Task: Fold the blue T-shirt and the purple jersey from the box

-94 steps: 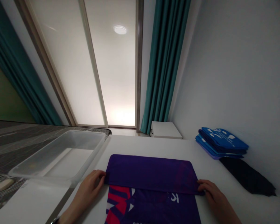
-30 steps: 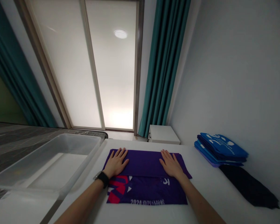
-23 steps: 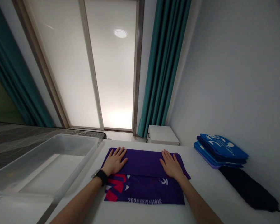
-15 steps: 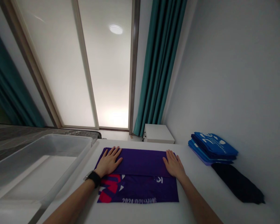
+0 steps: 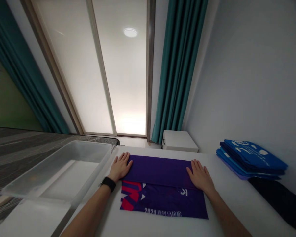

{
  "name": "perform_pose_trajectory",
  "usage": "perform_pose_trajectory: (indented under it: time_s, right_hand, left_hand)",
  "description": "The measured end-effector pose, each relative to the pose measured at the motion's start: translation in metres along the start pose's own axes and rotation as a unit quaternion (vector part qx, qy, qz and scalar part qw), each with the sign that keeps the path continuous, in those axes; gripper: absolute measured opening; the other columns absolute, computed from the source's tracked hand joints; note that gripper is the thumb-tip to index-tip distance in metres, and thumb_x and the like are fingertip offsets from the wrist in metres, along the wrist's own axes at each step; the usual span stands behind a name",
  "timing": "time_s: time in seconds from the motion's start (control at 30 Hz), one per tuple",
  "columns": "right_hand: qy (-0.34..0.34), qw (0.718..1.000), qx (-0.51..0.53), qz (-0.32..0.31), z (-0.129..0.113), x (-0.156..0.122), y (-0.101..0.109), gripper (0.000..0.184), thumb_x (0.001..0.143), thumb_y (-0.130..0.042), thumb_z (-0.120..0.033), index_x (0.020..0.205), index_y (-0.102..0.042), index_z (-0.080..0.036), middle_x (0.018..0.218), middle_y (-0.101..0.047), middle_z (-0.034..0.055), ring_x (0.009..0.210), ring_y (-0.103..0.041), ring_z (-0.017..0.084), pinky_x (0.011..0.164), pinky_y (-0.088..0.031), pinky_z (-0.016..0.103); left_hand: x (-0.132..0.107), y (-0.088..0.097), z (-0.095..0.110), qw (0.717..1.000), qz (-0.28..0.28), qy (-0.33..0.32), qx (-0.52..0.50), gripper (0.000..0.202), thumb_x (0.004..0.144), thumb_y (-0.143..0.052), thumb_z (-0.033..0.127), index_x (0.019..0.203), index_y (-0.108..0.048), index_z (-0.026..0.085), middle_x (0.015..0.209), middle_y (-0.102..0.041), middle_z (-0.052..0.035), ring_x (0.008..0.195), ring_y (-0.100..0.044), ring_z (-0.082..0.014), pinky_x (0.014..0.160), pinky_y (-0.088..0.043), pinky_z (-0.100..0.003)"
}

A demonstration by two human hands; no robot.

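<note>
A purple shirt (image 5: pixel 160 171) lies folded on the white table (image 5: pixel 219 210) in front of me. Its far part is folded over toward me, and below that fold show a red and white print and white lettering. My left hand (image 5: pixel 120 167) rests flat on the shirt's left edge, fingers spread and pointing away; a black watch band is on that wrist. At the shirt's right edge my right hand (image 5: pixel 201 176) lies flat, with its fingers stretched out. Neither hand grips the cloth.
A clear plastic bin (image 5: pixel 88 174) stands to the left of the shirt. On the right, by the wall, is a stack of folded blue shirts (image 5: pixel 255 156), with a dark folded cloth (image 5: pixel 276 200) in front. A white cabinet (image 5: pixel 180 140) stands beyond the table.
The view has turned slightly left, so everything sits farther right. My left hand has slid outward to the shirt's left edge, and my right hand lies farther over its right edge.
</note>
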State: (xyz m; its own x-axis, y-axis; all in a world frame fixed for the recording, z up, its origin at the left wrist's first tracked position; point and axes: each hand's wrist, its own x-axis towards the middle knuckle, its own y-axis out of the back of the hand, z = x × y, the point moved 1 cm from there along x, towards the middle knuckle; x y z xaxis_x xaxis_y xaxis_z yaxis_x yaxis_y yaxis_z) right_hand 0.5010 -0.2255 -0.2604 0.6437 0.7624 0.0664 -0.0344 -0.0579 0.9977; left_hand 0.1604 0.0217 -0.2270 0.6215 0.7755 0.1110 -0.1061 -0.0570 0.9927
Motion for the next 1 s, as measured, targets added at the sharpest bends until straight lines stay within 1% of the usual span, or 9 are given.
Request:
perform_pose_trajectory:
  time_s: [0.1, 0.27, 0.4, 0.47, 0.57, 0.63, 0.73, 0.87, 1.0]
  right_hand:
    - [0.005, 1.0, -0.009, 0.003, 0.002, 0.001, -0.003, 0.071, 0.094, -0.021, -0.048, 0.15, -0.029, -0.005, 0.158, -0.026, 0.0128, 0.147, -0.016, 0.026, 0.118, -0.013, 0.051]
    - [0.007, 1.0, -0.001, -0.002, 0.004, 0.003, -0.005, 0.07, 0.094, -0.02, -0.047, 0.15, -0.031, -0.005, 0.158, -0.028, 0.0133, 0.147, -0.018, 0.025, 0.118, -0.015, 0.05]
    - [0.021, 0.998, 0.017, 0.052, 0.004, 0.001, 0.001, 0.066, 0.094, -0.02, -0.043, 0.148, -0.035, -0.007, 0.155, -0.033, 0.014, 0.146, -0.02, 0.024, 0.118, -0.012, 0.048]
    - [0.035, 0.995, 0.026, 0.092, 0.001, -0.005, 0.01, 0.062, 0.094, -0.021, -0.04, 0.144, -0.041, -0.009, 0.151, -0.04, 0.0139, 0.143, -0.027, 0.025, 0.118, -0.012, 0.047]
    - [0.077, 0.988, 0.054, 0.119, -0.01, -0.022, 0.028, 0.054, 0.093, -0.028, -0.038, 0.133, -0.054, -0.013, 0.135, -0.057, 0.0136, 0.128, -0.046, 0.027, 0.111, -0.027, 0.044]
    - [0.106, 0.985, 0.071, 0.117, -0.021, -0.037, 0.04, 0.046, 0.093, -0.032, -0.037, 0.123, -0.061, -0.017, 0.119, -0.063, 0.0128, 0.114, -0.053, 0.028, 0.098, -0.038, 0.042]
    - [0.146, 0.979, 0.093, 0.109, -0.036, -0.067, 0.053, 0.037, 0.094, -0.034, -0.034, 0.108, -0.066, -0.02, 0.103, -0.065, 0.0104, 0.1, -0.057, 0.027, 0.085, -0.041, 0.041]
    - [0.19, 0.97, 0.128, 0.086, -0.046, -0.108, 0.056, 0.035, 0.097, -0.032, -0.031, 0.095, -0.065, -0.023, 0.095, -0.065, 0.0077, 0.091, -0.057, 0.024, 0.081, -0.04, 0.039]
    - [0.178, 0.971, 0.128, 0.098, -0.042, -0.136, 0.048, 0.034, 0.098, -0.033, -0.034, 0.107, -0.064, -0.022, 0.098, -0.064, 0.0095, 0.092, -0.056, 0.025, 0.083, -0.04, 0.04]
  left_hand:
    - [-0.001, 0.0, -0.005, 1.0, -0.001, 0.007, 0.0, 0.057, 0.1, -0.028, 0.044, 0.149, -0.035, 0.016, 0.156, -0.032, -0.0095, 0.145, -0.026, -0.0243, 0.117, -0.019, -0.051]
    - [-0.001, -0.002, -0.004, 1.0, 0.001, -0.006, -0.008, 0.056, 0.1, -0.026, 0.044, 0.148, -0.035, 0.018, 0.156, -0.032, -0.0104, 0.145, -0.026, -0.0267, 0.116, -0.019, -0.054]
    - [-0.004, 0.006, 0.002, 0.999, 0.041, -0.01, -0.002, 0.052, 0.099, -0.029, 0.041, 0.145, -0.04, 0.02, 0.154, -0.037, -0.0108, 0.144, -0.028, -0.0277, 0.116, -0.017, -0.053]
    - [-0.008, 0.016, 0.009, 0.996, 0.084, -0.02, -0.009, 0.046, 0.098, -0.034, 0.039, 0.138, -0.048, 0.02, 0.149, -0.044, -0.0111, 0.14, -0.034, -0.0278, 0.115, -0.021, -0.05]
    - [-0.02, 0.036, 0.029, 0.99, 0.122, -0.061, -0.042, 0.032, 0.096, -0.041, 0.033, 0.116, -0.061, 0.02, 0.127, -0.06, -0.0104, 0.121, -0.049, -0.0269, 0.104, -0.035, -0.043]
    - [-0.032, 0.047, 0.044, 0.987, 0.108, -0.1, -0.062, 0.024, 0.095, -0.042, 0.031, 0.101, -0.063, 0.021, 0.109, -0.064, -0.008, 0.107, -0.054, -0.0256, 0.094, -0.04, -0.04]
    - [-0.056, 0.058, 0.064, 0.981, 0.056, -0.167, -0.082, 0.021, 0.096, -0.043, 0.029, 0.089, -0.062, 0.022, 0.092, -0.065, -0.0044, 0.094, -0.057, -0.0231, 0.086, -0.04, -0.038]
    - [-0.092, 0.062, 0.074, 0.975, 0.006, -0.204, -0.084, 0.021, 0.096, -0.043, 0.03, 0.087, -0.06, 0.022, 0.089, -0.065, -0.0027, 0.086, -0.059, -0.0213, 0.081, -0.04, -0.037]
    - [-0.119, 0.058, 0.071, 0.977, 0.005, -0.198, -0.076, 0.021, 0.096, -0.043, 0.031, 0.091, -0.061, 0.022, 0.093, -0.064, -0.005, 0.09, -0.059, -0.0229, 0.083, -0.041, -0.037]
